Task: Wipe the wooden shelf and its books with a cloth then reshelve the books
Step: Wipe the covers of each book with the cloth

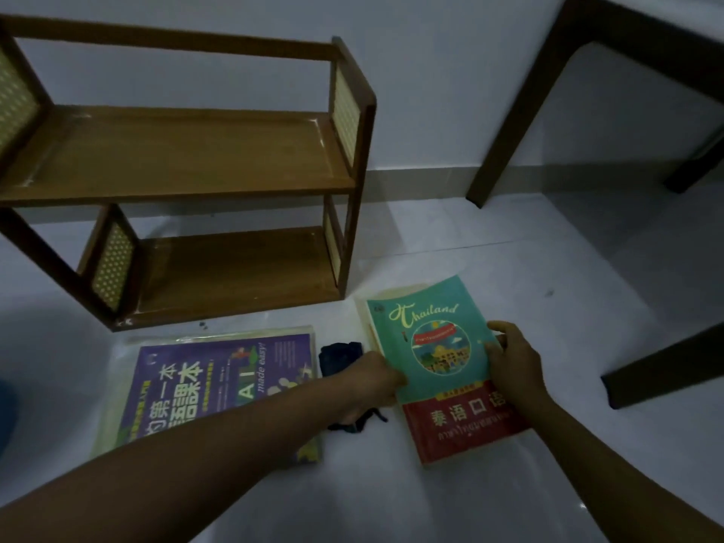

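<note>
A two-tier wooden shelf (188, 158) with woven side panels stands on the floor against the wall, both boards bare. In front of it lies a large purple book (219, 386). A teal and red Thailand book (435, 366) rests on another pale book (366, 307) to the right. My left hand (372, 382) grips the teal book's left edge and also bunches a dark cloth (339, 356) under it. My right hand (513, 362) holds the book's right edge.
A dark wooden table leg (521, 111) stands at the right by the wall, and another dark leg (666, 370) crosses the floor at the far right. The floor is pale and glossy.
</note>
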Demonstrator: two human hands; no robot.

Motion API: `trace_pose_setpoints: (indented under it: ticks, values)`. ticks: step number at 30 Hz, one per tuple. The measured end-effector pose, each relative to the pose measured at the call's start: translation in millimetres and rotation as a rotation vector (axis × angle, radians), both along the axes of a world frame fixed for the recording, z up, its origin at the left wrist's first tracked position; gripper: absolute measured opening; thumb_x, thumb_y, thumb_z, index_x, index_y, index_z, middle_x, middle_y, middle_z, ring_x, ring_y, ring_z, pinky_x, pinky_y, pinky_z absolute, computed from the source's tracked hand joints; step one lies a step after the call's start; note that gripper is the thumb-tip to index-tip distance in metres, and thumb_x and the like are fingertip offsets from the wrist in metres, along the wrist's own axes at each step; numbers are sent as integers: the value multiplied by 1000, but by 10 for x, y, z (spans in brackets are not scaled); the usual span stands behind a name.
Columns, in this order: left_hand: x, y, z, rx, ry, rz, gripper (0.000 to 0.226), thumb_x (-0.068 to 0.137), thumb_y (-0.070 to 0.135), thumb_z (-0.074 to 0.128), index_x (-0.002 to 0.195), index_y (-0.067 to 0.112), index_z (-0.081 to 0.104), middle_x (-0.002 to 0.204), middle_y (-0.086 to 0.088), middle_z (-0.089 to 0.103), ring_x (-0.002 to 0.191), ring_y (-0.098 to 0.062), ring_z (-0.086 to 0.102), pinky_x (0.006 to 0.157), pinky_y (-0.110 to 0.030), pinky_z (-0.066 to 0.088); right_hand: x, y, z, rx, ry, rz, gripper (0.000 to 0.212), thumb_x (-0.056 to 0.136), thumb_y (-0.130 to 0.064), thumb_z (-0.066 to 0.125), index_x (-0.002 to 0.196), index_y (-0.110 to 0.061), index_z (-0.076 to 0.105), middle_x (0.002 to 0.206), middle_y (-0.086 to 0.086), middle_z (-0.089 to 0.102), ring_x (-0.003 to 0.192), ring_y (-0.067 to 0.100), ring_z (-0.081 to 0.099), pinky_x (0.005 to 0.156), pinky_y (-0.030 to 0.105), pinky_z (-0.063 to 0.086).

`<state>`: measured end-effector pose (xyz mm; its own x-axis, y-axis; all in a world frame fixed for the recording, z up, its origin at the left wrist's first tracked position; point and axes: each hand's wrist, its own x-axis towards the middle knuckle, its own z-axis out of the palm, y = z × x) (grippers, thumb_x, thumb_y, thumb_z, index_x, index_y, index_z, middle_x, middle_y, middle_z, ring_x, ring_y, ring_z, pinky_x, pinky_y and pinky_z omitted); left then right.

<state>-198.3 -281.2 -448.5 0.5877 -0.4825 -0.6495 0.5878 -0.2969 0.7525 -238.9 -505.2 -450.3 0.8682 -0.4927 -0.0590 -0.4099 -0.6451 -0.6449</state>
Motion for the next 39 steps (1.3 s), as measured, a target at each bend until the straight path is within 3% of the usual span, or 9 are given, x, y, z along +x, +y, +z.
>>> trace_pose_setpoints:
  ticks: [4,11,14,17,23,28,33,36,39]
  values:
    - [38,147,-80,50,-139,-87,10,91,-2,51,90,-6,60,78,-12,56,64,-14,62,62,-23,52,54,16,-161,-168,136,29,36,90,-14,47,125,-12,52,116,11,60,97,27,56,73,34,51]
    - [263,1242,-43,370,-703,65,52,89,21,65,136,14,47,134,-7,52,120,-23,54,87,-29,52,125,1132,-97,-126,50,594,56,95,-26,51,146,-13,33,148,9,31,134,22,34,112,41,32]
    - [249,1987,-118,726,-778,-229,101,72,60,70,150,14,24,155,-11,27,140,-28,32,111,-39,34,115,1639,-397,-248,231,668,69,94,-42,49,151,-21,15,156,11,13,143,33,19,115,41,24]
    - [114,2704,-252,986,-795,-537,137,51,97,40,152,18,-7,160,-7,-12,148,-26,-6,119,-48,9,158,1793,-626,-346,394,635,86,79,-36,65,146,-23,13,151,18,16,135,41,29,107,43,33]
    - [-145,3302,-476,954,-746,-657,137,60,91,46,144,11,-27,151,1,-33,140,-12,-23,117,-43,-4,439,1880,-354,-129,6,430,56,85,-6,47,140,-9,42,138,15,46,118,32,47,101,39,38]
    - [-171,3382,-593,924,-812,-605,132,64,90,46,146,15,-26,152,1,-30,143,-14,-18,114,-39,-8,119,2403,-600,-488,123,838,60,83,-32,38,141,-17,42,143,11,41,116,34,49,95,37,40]
    - [-189,3395,-590,932,-862,-579,126,61,91,31,149,16,-20,152,2,-25,146,-17,-13,112,-40,-10,-295,2835,-623,-502,-70,1366,58,59,-33,67,116,-27,60,120,-1,61,96,21,57,81,30,55]
    - [-215,3407,-598,943,-863,-563,123,60,89,27,149,18,-21,159,-1,-18,148,-18,-9,113,-41,-11,361,2644,-516,-648,0,1054,62,54,-32,82,113,-19,68,125,3,62,99,24,61,79,29,52]
    - [-255,3391,-625,912,-888,-506,125,67,83,46,149,17,-21,161,-2,-13,146,-15,-12,112,-40,-10,606,2601,-391,-587,174,853,60,85,-27,64,140,-11,46,157,6,24,136,31,30,100,38,33]
